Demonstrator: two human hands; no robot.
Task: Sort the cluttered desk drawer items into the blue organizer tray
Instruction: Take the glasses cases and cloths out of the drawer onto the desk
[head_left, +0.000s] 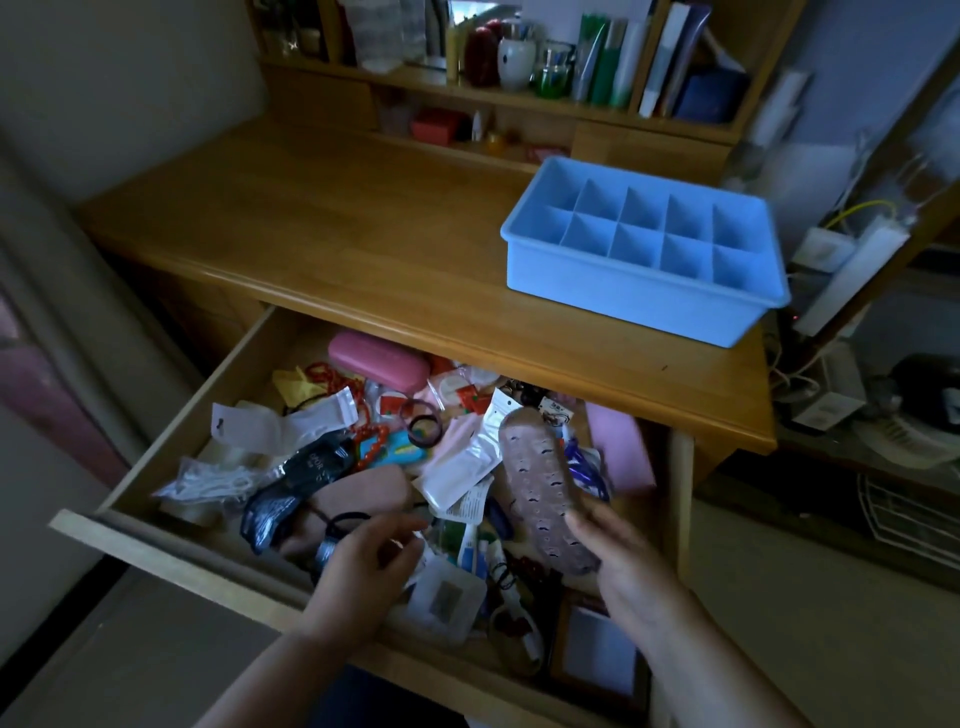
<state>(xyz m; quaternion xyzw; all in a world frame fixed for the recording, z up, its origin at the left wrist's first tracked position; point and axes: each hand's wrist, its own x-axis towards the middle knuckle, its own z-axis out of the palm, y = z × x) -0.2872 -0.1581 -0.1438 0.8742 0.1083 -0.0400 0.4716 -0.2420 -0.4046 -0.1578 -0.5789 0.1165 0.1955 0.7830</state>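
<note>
The blue organizer tray (628, 291) stands on the desk top at the right, its several compartments empty. Below it the wooden drawer (171, 441) is pulled out and full of clutter. My right hand (623, 566) is shut on a long pinkish patterned sock (540, 478), lifted above the drawer's right half. My left hand (363, 566) hovers over the drawer's front middle, fingers curled and apart, beside a black hair tie (345, 519). A pink case (376, 361) lies at the drawer's back.
The drawer also holds a black foil pouch (306, 475), white zip bags (457, 467), red beads (363, 436), a pink notebook (621, 447) and a small frame (597, 654). Shelves with books and bottles (519, 57) rise behind the desk. Cables and a power strip (852, 260) sit right.
</note>
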